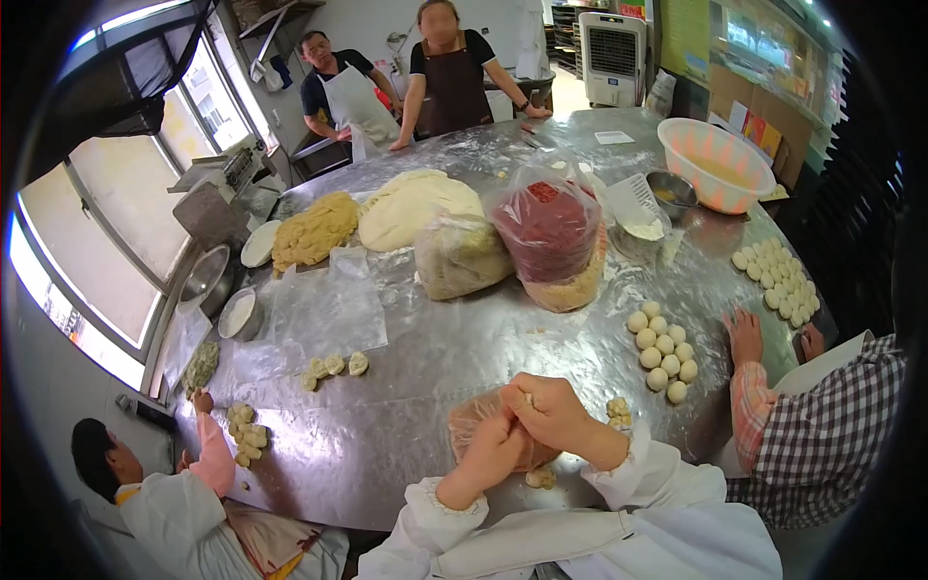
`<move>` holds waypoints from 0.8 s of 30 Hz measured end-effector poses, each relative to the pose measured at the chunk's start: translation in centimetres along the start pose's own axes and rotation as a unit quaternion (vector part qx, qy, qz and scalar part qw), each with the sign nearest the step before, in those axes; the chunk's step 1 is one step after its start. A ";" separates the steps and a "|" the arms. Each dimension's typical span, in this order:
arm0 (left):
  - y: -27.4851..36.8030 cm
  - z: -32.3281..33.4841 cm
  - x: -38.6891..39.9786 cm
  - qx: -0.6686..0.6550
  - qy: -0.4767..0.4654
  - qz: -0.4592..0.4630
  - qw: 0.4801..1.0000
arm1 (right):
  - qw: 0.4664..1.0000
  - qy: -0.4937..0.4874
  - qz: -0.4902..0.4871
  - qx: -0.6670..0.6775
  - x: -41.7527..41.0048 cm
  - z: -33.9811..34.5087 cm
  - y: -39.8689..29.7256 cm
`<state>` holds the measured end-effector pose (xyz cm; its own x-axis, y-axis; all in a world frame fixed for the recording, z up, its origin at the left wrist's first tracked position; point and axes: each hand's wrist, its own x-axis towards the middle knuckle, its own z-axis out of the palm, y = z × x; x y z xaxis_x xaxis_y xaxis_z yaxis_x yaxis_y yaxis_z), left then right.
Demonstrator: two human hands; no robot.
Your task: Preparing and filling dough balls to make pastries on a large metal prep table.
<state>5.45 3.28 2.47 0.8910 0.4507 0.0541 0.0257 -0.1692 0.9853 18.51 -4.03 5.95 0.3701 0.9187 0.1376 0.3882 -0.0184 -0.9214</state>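
Both my hands are raised close together over a clear plastic bag of reddish-brown filling (471, 428) at the near edge of the steel table (428, 348). My left hand (494, 453) is curled, its fingers meeting those of my right hand (554, 413). A bit of pale dough seems to show at the top of my right hand; what lies between the fingers is mostly hidden. Small dough lumps (618, 412) sit right of my right wrist, and another lump (541, 477) lies below the bag. Round dough balls (667, 351) stand in rows farther right.
Bagged red filling (551, 235), a bagged greenish mass (462, 257), white dough (420, 206) and yellow dough (315, 228) cover the middle back. A large basin (716, 165) stands back right. Co-workers are at both sides, one's hand (744, 335) on the table; two people stand opposite.
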 end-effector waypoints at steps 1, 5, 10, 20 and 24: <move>-0.4 -0.1 0.1 -0.047 0.032 -0.047 0.997 | 1.000 -0.003 -0.003 0.000 0.0 0.4 0.2; -1.5 -2.4 -0.7 -0.084 -0.001 -0.168 0.982 | 0.999 -0.010 0.041 0.022 -0.2 0.7 3.1; -0.5 -2.1 -0.1 -0.484 0.199 -0.229 0.821 | 0.986 -0.161 0.003 0.050 -3.0 2.6 5.3; 0.5 -0.6 0.0 -0.519 0.229 -0.124 0.814 | 0.999 -0.006 0.023 -0.049 -2.8 5.5 9.0; -3.3 -1.7 -4.0 -0.593 0.117 -0.185 0.775 | 0.934 -0.089 0.232 0.257 -2.4 3.8 7.7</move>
<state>1.00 3.55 -0.73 0.8114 0.4469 -0.3768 -0.2987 0.8711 0.3899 17.42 -4.90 -2.89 0.2337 0.9105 -0.3412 -0.2519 -0.2822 -0.9257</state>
